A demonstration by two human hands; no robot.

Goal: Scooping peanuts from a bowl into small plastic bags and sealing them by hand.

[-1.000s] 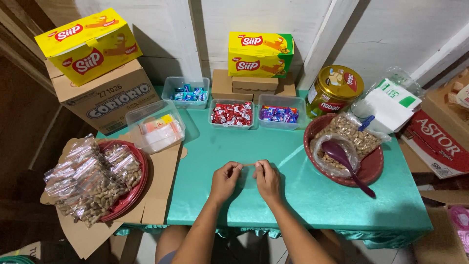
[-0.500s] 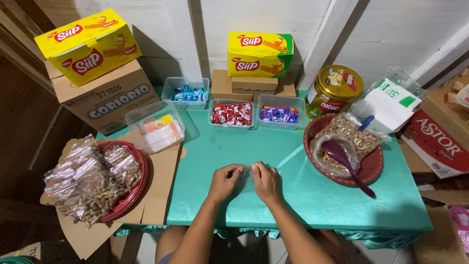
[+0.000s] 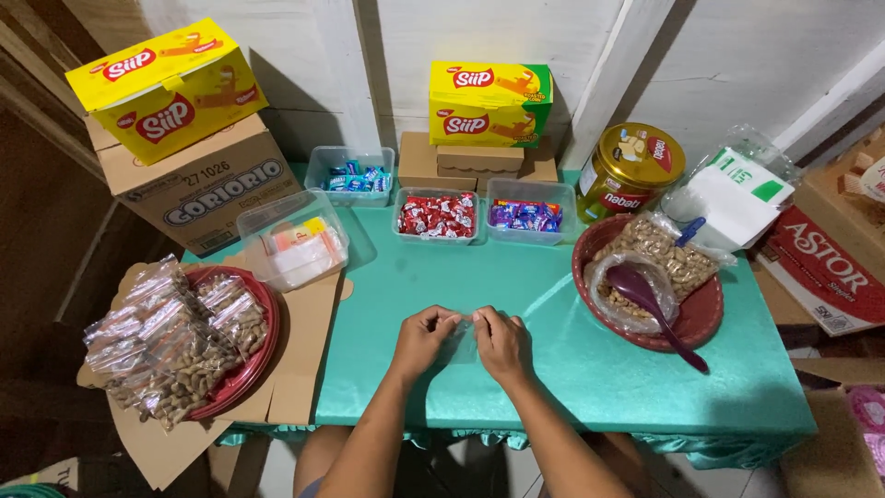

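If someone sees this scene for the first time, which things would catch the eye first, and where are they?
Probably the two hands, left hand and right hand, meeting over a small clear plastic bag at the near middle of the teal table. Next, the red tray of filled peanut bags at the left edge and the red basket of loose peanuts with a purple spoon at the right. Two bright yellow boxes stand against the back wall.

Left hand (image 3: pixel 422 339) and right hand (image 3: pixel 502 343) side by side, knuckles up, fingers curled inward, fingertips nearly meeting
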